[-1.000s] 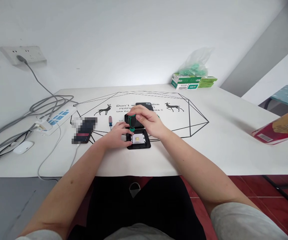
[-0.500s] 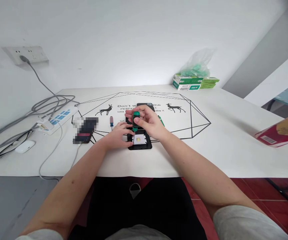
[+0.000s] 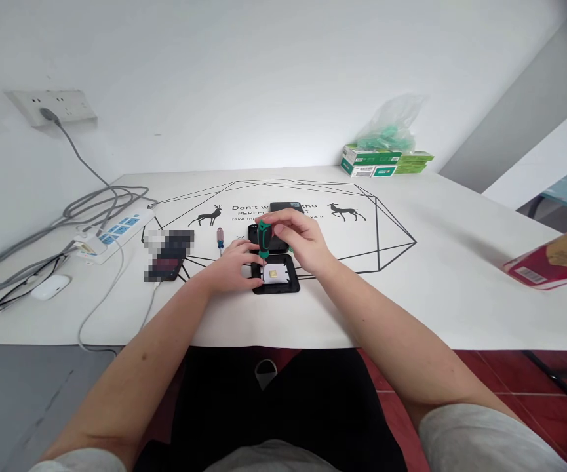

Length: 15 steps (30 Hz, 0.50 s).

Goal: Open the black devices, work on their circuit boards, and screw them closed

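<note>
A green-and-black screwdriver [image 3: 264, 237] stands nearly upright, its tip at the left side of a white plate with a gold square [image 3: 279, 274]. That plate sits inside a flat black square casing [image 3: 292, 286] on the table. The fingers of my right hand [image 3: 301, 239] are closed around the top of the screwdriver's handle. My left hand [image 3: 234, 267] grips the casing's left edge, thumb in front and fingers behind. Just beyond lies another black housing part [image 3: 278, 244], partly covered by my right hand. Whatever is under the screwdriver tip is too small to see.
A small screwdriver with a clear handle [image 3: 221, 237] lies left of my hands, near a charging phone [image 3: 168, 259]. Further left are a power strip [image 3: 116, 233], cables, glasses [image 3: 25, 288] and a white earbud case [image 3: 51, 287]. Green boxes [image 3: 371, 160] stand at the back; a red bag [image 3: 553, 262] is right.
My right hand has shifted its fingers on the screwdriver handle, now holding it from above. The handle has tilted slightly left. My left hand and the casing have stayed in place.
</note>
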### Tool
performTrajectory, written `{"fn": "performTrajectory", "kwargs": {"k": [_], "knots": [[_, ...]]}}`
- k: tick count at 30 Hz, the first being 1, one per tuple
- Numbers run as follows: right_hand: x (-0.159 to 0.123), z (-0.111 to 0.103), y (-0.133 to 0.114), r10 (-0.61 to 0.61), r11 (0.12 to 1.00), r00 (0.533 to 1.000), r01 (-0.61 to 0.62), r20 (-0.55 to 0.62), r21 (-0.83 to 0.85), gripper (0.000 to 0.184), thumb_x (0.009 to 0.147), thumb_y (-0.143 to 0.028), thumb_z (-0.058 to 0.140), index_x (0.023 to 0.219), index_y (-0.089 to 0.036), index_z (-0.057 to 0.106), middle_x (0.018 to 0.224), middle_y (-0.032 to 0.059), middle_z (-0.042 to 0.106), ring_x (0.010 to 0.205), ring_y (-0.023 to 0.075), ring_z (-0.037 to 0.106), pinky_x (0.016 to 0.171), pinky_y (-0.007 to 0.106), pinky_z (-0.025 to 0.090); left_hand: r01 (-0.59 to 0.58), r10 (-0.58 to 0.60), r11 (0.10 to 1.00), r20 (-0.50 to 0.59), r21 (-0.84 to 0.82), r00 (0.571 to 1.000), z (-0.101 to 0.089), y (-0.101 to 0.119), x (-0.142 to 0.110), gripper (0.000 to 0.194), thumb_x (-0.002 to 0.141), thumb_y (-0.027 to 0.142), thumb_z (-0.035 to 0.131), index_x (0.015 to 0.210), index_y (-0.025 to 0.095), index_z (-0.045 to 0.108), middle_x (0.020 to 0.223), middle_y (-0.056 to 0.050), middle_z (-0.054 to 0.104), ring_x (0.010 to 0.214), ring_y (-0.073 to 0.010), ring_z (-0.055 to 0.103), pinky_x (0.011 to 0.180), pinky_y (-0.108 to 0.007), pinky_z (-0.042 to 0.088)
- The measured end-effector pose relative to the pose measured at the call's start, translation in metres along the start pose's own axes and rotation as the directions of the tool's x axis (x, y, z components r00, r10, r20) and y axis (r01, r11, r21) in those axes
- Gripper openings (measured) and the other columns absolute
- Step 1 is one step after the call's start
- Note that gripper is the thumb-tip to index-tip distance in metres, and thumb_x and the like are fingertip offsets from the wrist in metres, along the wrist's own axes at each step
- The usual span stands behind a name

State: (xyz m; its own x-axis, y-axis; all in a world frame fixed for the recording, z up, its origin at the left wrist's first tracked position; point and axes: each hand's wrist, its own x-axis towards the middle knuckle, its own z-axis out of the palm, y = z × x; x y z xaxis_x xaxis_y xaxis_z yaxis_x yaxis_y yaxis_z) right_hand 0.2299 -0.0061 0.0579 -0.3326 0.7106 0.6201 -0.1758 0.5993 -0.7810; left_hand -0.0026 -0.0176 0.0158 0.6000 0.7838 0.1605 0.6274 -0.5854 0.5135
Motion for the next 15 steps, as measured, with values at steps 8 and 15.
{"fn": "performTrajectory", "kwargs": {"k": [8,15], "knots": [[-0.0043,0.0077,0.0029,0.106,0.977,0.994,-0.108,0.022,0.182,0.044,0.090,-0.052,0.087,0.113,-0.028,0.057,0.126,0.0067,0.080,0.110,0.0212,0.082,0.101,0.045,0.068,0.004,-0.004,1.000,0.011,0.027,1.000,0.0003,0.0003,0.0007,0.040,0.081,0.040,0.089,0.119,0.030,0.084,0.155,-0.010,0.063,0.159,-0.0409,0.036,0.134,-0.066,0.032],[-0.0025,-0.0011,0.0012,-0.035,0.994,0.999,0.038,0.028,-0.106,0.033,0.104,-0.058,0.065,0.122,-0.031,0.075,0.141,0.0099,0.068,0.135,0.0283,0.066,0.112,0.055,0.059,0.004,-0.004,1.000,0.009,0.017,1.000,-0.0005,0.0009,-0.0003,0.038,0.083,0.041,0.088,0.119,0.030,0.084,0.152,-0.010,0.064,0.156,-0.0414,0.038,0.131,-0.066,0.036]]}}
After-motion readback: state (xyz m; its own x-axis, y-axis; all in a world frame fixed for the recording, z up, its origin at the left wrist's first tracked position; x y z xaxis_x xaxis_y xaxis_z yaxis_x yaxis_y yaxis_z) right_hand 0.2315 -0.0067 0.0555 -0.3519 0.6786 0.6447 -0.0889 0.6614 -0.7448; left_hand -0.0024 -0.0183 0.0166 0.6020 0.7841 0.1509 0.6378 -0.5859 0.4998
